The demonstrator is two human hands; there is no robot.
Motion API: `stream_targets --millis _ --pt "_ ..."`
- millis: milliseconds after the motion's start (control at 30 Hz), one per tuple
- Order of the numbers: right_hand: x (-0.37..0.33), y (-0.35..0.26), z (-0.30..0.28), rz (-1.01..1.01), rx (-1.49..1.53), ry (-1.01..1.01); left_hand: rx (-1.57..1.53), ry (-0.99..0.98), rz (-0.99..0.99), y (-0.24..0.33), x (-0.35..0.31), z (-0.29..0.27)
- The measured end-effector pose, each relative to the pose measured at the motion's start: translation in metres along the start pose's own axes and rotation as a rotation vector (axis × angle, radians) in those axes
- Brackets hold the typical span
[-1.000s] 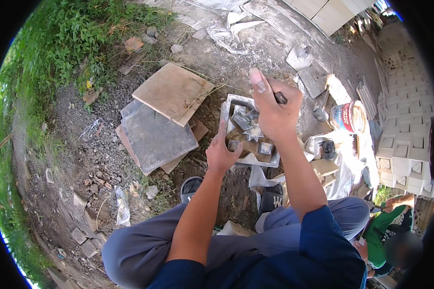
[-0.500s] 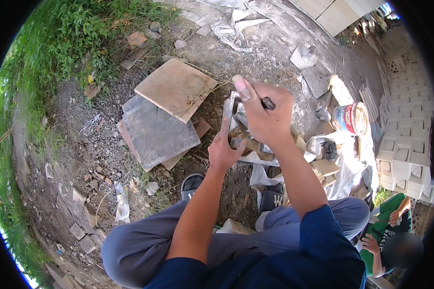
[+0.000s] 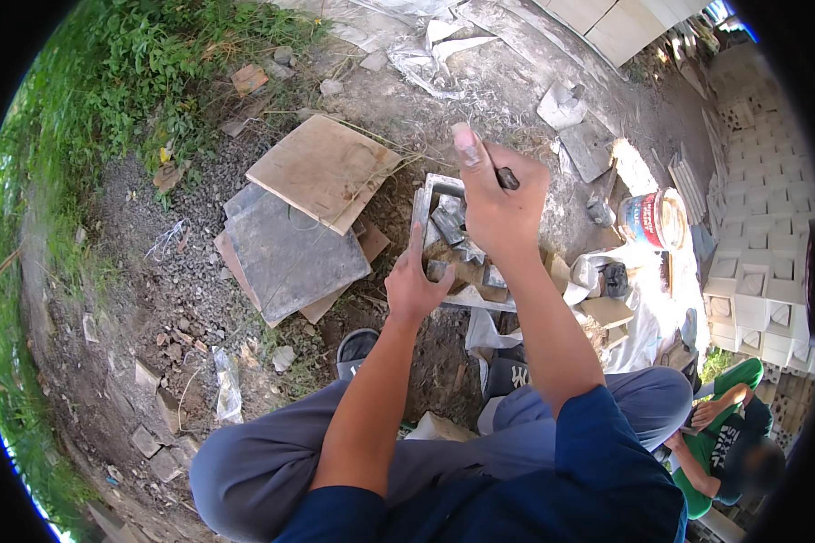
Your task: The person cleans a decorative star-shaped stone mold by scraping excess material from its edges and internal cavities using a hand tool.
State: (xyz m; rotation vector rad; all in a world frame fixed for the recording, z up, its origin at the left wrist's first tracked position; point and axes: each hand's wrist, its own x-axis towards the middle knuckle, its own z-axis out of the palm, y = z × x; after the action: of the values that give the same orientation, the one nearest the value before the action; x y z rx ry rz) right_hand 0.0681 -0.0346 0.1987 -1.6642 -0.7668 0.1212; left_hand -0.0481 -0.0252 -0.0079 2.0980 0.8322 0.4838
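Observation:
A pale rectangular frame [image 3: 482, 299] lies on the ground in front of me, with several grey angular pieces [image 3: 447, 224] inside it. My left hand [image 3: 411, 288] is at its near left corner, index finger stretched along the left wall and thumb bent over to the inner side; the other fingers are mostly hidden. Above the frame's right part my right hand [image 3: 509, 217] is closed in a fist, thumb pointing up and away. The dark end of a handle [image 3: 509, 178] pokes out of this fist; the rest of that tool is hidden beneath the hand.
Stacked square boards, one tan [image 3: 326, 172] and one grey [image 3: 294, 258], lie left of the frame. To the right stand a paint bucket [image 3: 652, 220] and white sheeting [image 3: 638, 312]. Another person [image 3: 724, 434] sits at the lower right. Pale blocks [image 3: 761, 281] are piled behind.
My right fist has risen slightly, uncovering more of the frame's inside. My left hand keeps its place on the frame. The other person's hands have come closer together.

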Motion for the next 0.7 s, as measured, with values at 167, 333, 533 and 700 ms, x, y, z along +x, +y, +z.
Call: stream_targets --millis 167,333,533,700 --pt "0.006 0.004 0.016 0.082 0.022 -0.012 0.020 0.054 0.084 -0.010 0.001 0.002" --pt "0.001 0.018 0.003 0.001 -0.050 0.073 0.001 0.007 0.049 0.003 0.001 0.003" --pt "-0.016 0.026 -0.009 0.097 0.043 0.217 0.026 -0.022 0.012 0.006 0.006 0.003" --pt "-0.013 0.053 -0.032 -0.008 0.454 -0.222 -0.004 0.006 0.037 0.000 -0.002 -0.002"
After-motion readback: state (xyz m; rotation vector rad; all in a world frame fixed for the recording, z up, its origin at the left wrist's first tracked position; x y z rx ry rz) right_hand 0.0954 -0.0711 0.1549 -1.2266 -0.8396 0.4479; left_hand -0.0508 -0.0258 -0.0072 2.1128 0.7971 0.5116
